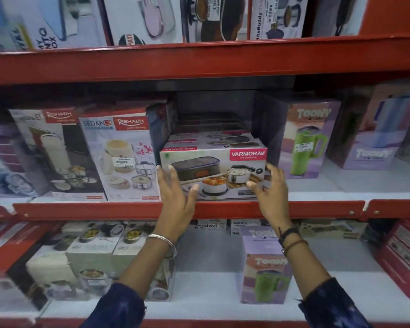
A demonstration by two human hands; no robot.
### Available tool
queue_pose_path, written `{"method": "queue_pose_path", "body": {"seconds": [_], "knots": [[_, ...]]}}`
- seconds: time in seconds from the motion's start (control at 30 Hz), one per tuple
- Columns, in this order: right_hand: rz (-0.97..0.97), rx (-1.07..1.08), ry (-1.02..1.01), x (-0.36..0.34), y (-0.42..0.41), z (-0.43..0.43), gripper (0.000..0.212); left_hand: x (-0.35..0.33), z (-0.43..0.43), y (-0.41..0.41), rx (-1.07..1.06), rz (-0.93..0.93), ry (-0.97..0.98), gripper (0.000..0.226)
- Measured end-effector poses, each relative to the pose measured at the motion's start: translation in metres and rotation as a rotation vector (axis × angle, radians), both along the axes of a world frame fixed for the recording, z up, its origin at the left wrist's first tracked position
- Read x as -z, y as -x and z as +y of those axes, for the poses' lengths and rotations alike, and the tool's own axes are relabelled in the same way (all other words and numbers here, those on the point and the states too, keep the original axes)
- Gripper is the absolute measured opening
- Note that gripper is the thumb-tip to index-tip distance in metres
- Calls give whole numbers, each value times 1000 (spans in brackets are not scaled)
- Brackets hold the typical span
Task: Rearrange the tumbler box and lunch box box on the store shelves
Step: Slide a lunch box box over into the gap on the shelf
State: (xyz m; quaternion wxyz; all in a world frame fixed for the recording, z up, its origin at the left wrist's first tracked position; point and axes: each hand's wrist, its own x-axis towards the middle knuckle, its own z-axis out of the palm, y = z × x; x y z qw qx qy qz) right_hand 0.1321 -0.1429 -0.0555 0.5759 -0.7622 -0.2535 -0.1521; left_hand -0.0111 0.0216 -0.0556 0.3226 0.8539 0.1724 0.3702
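Note:
A Varmora lunch box box point(213, 174) stands on the middle shelf point(223, 208), at its front edge. My left hand point(175, 192) rests at the box's lower left corner with fingers spread. My right hand point(270, 188) touches the box's lower right corner, fingers also apart. I cannot tell whether either hand grips the box. To the right on the same shelf stands a purple Toony tumbler box point(310, 140) showing a green tumbler. A second Toony tumbler box point(263, 268) stands on the shelf below.
Two Rishabh lunch box boxes point(118, 157) stand close on the left of the Varmora box. A dark gap opens behind and above it. More Toony boxes point(374, 138) fill the right. Boxes line the upper shelf point(199, 60) and the lower shelf's left side point(92, 256).

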Motion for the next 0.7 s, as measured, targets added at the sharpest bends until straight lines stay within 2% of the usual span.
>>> {"method": "queue_pose_path", "body": {"seconds": [0.17, 0.27, 0.47, 0.6, 0.7], "knots": [[-22, 19, 88, 4, 2, 3, 56, 21, 6, -9, -10, 23, -191, 85], [-17, 63, 159, 3, 3, 4, 55, 27, 8, -12, -19, 74, -204, 85], [-59, 195, 315, -2, 4, 6, 51, 27, 4, -17, -187, 183, -276, 92], [-64, 112, 283, 1, 4, -1, 56, 27, -6, -11, -180, 121, -222, 79], [-55, 37, 87, 10, 16, -17, 53, 34, -21, -2, -111, -18, -179, 61]]}}
